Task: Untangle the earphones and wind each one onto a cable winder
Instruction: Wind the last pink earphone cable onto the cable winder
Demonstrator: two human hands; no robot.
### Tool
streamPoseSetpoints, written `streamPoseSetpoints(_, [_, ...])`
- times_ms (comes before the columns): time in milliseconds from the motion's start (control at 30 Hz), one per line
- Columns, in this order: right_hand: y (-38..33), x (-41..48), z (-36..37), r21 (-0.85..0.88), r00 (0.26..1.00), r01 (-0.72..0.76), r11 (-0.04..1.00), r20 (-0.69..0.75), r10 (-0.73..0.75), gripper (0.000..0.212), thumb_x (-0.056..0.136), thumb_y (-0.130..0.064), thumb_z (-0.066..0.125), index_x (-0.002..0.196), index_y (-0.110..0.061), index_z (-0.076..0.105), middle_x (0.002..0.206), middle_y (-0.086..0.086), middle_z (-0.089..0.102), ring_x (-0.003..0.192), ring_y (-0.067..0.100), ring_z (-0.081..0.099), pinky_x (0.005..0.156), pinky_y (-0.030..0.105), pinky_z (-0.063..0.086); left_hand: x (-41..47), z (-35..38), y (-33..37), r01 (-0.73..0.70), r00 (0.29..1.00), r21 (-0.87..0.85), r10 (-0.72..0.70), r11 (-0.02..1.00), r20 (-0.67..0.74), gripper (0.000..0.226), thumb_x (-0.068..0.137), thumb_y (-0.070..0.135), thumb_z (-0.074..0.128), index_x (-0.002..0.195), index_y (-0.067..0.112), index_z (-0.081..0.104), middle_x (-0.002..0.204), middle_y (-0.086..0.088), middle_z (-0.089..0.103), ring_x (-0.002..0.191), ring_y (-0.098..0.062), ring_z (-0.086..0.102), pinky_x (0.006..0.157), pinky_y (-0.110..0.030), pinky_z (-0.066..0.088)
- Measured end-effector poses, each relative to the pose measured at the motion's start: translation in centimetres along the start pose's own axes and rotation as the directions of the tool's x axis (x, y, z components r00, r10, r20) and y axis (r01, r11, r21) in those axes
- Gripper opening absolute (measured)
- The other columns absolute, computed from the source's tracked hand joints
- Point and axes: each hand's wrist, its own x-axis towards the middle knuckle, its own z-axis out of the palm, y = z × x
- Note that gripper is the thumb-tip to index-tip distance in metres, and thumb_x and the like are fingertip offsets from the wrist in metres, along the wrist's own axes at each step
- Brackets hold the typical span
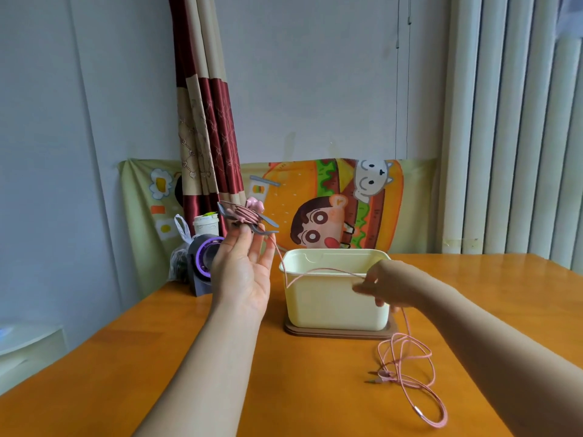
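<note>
2 bare hands work above an orange wooden table [220, 357]. The left hand [244, 272] is raised with its palm towards the camera, and its fingertips pinch 1 dark grey cable winder [268, 219] held in the air, well above the tabletop. Several turns of 1 pink earphone cable [407, 364] already sit around the winder's middle, and the pink earbuds [255, 204] bunch at its top edge.

From the winder the cable drops in front of 1 pale yellow plastic bin [331, 301], bends, and rises to the right hand [383, 287]. This hand is motion-blurred and held in front of the bin's right side. Its curled fingers appear to pinch the cable. Below this hand the cable falls to the table and lies in loose overlapping loops to the right of the bin. 2 small metal tips [369, 376] point left at the edge of the loops, and 1 small metal sleeve [418, 410] shows on the nearest loop.

The bin stands on 1 brown base [340, 333]. At the table's far left are 1 purple and grey device [205, 266], 1 paper cup [206, 223] and 1 plastic bag [180, 247]. Behind hang 1 red and beige curtain [205, 121] and 1 cartoon burger cloth [315, 203]. White vertical blinds [511, 121] are on the right.
</note>
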Motion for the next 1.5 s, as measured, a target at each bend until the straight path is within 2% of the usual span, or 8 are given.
streamPoseSetpoints(133, [-1.8,-2.1,-1.4,-0.047,0.962,0.229,0.972,0.163,-0.219,0.074,0.076,-0.044,0.075,0.139,-0.026,0.043,0.133,-0.006,0.054,0.120,0.016,0.052,0.102,0.031,0.040,-0.6,-0.1,-0.4,-0.027,0.999,0.077,0.024,0.997,0.041,0.016,0.097,0.004,0.050,0.095,0.012,0.064,0.096,-0.005,0.068,0.098,-0.020,0.064,0.072,-0.031,0.054])
streamPoseSetpoints(267, [-5.1,-3.9,-1.4,0.509,0.876,0.295,0.809,0.194,-0.441,0.087,0.071,-0.051,0.076,0.144,-0.026,0.034,0.139,-0.007,0.049,0.128,0.011,0.046,0.109,0.032,0.036,-1.5,0.2,-1.2,-0.060,0.991,0.171,0.037,0.983,0.132,0.019,0.099,0.003,0.047,0.097,0.012,0.064,0.085,0.002,0.073,0.093,-0.015,0.067,0.076,-0.030,0.054])
streamPoseSetpoints(367, [-6.5,-4.2,-0.5,0.732,0.863,0.296,0.614,0.070,-0.500,0.061,0.084,-0.037,0.069,0.134,-0.011,0.047,0.123,0.003,0.063,0.111,0.014,0.060,0.102,0.034,0.045,-2.1,0.4,-1.8,-0.056,0.989,0.221,0.023,0.974,0.149,0.019,0.098,0.003,0.048,0.110,0.008,0.062,0.097,-0.003,0.071,0.095,-0.017,0.068,0.077,-0.030,0.056])
streamPoseSetpoints(467, [-6.7,-4.6,-0.3,0.859,0.895,0.220,0.463,0.011,-0.446,0.032,0.096,-0.016,0.053,0.119,0.006,0.054,0.067,0.002,0.058,0.056,0.013,0.052,0.063,0.027,0.050,-2.2,0.4,-1.5,-0.052,0.979,0.225,0.005,0.973,0.202,0.019,0.098,0.004,0.048,0.109,0.008,0.062,0.097,-0.003,0.071,0.091,-0.014,0.068,0.077,-0.030,0.058])
streamPoseSetpoints(633, [-6.0,-5.1,-0.5,0.368,0.839,0.506,0.780,-0.420,-0.346,0.029,0.101,-0.022,0.041,0.110,-0.013,0.067,0.060,-0.011,0.047,0.050,0.006,0.041,0.050,0.015,0.033,-2.1,0.0,-0.9,-0.010,0.987,0.224,-0.026,0.975,0.157,0.015,0.096,0.006,0.052,0.093,0.012,0.066,0.080,0.000,0.070,0.083,-0.012,0.067,0.083,-0.035,0.054])
streamPoseSetpoints(833, [-6.0,-6.6,-0.8,0.104,0.794,0.546,0.831,-0.382,-0.474,0.032,0.100,-0.029,0.043,0.102,-0.010,0.070,0.086,0.007,0.068,0.073,0.018,0.058,0.064,0.026,0.043,-1.9,-1.1,-1.9,-0.047,0.988,0.448,-0.025,0.893,0.154,0.024,0.098,0.009,0.053,0.118,0.005,0.064,0.116,-0.012,0.069,0.108,-0.024,0.065,0.080,-0.029,0.053])
streamPoseSetpoints(1167, [-5.1,-7.7,-5.5,0.301,0.740,0.615,0.729,-0.539,-0.403,0.031,0.094,-0.032,0.054,0.068,-0.017,0.065,0.043,-0.017,0.049,0.043,0.001,0.043,0.043,0.012,0.031,-3.0,-1.4,-2.0,-0.328,0.902,0.777,-0.064,0.538,0.426,0.010,0.096,0.017,0.058,0.102,0.018,0.066,0.098,0.005,0.074,0.100,-0.014,0.068,0.091,-0.039,0.054])
streamPoseSetpoints(1500, [-3.6,-4.9,-5.5,0.367,0.753,0.558,0.744,-0.602,-0.267,0.035,0.092,-0.038,0.055,0.066,-0.015,0.062,0.052,-0.006,0.047,0.045,0.003,0.037,0.049,0.024,0.031,-3.6,-2.1,-1.5,-0.313,0.784,0.783,-0.318,0.538,0.533,0.020,0.096,0.014,0.057,0.115,0.012,0.062,0.114,-0.008,0.071,0.109,-0.029,0.066,0.101,-0.054,0.046])
